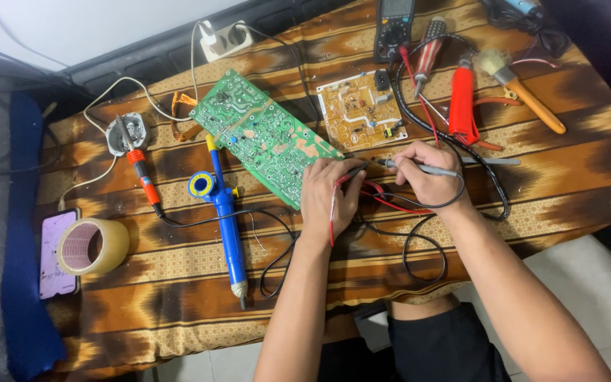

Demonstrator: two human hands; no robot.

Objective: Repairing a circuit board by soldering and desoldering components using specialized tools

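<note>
Right now both hands sit close together in the middle of the table, and each one holds a thin test probe like a pencil. The left hand (328, 192) is closed around the red probe (348, 175), and its red wire hangs down past the wrist. The right hand (429, 173) is closed around the black probe (419, 168), which lies almost flat with its tip pointing left, toward the other hand. The two probe tips are very near each other, in the gap between the two boards.

The green circuit board (266, 134) lies up and to the left of the hands. Its long side runs on a slant, from the top left down to the bottom right, and its lower corner comes right up to the left hand. So the left hand is the nearer one to it. The tan circuit board (358, 110) lies just above both hands, nearer the right one.

The wires run up to a dark meter (394, 28) at the top edge. A blue solder sucker (226, 219) lies to the left, with a soldering iron (141, 166) and a roll of tape (93, 246) farther left.
</note>
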